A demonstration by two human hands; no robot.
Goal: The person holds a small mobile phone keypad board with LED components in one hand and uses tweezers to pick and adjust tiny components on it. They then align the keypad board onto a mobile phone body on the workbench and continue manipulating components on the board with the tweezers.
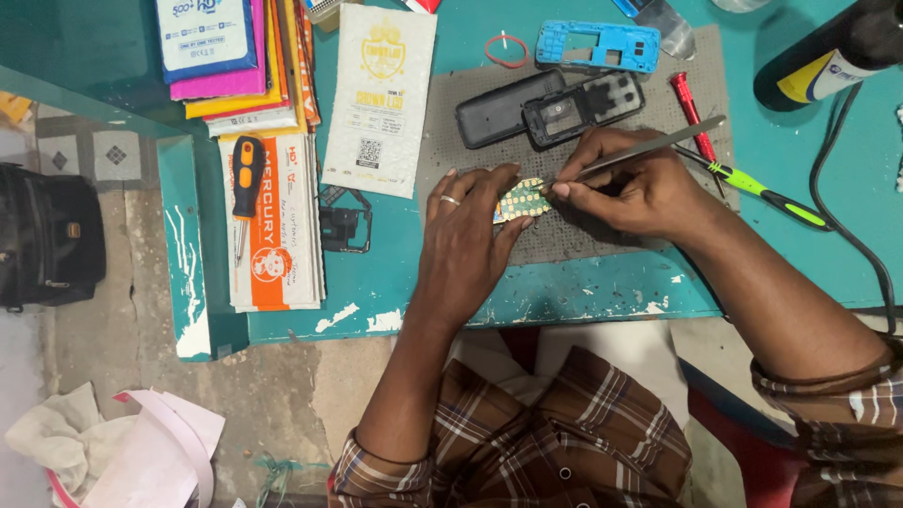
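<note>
Hands at mat (pixel 602 240), left hand (pixel 466 235) pinned keypad board (pixel 520 200) flat near mat's middle, right hand (pixel 630 188) gripped tweezers (pixel 649 149), tip touching board, phone shells (pixel 550 108) beyond.

tweezers (pixel 649 150): shiny metal | mat (pixel 583 235): matt grey | table (pixel 583 292): chipped paint

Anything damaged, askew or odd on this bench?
Teal paint is chipped along the table's front edge, baring white patches. A black phone frame lies off the grey mat, beside the left hand. Otherwise nothing stands out.
</note>
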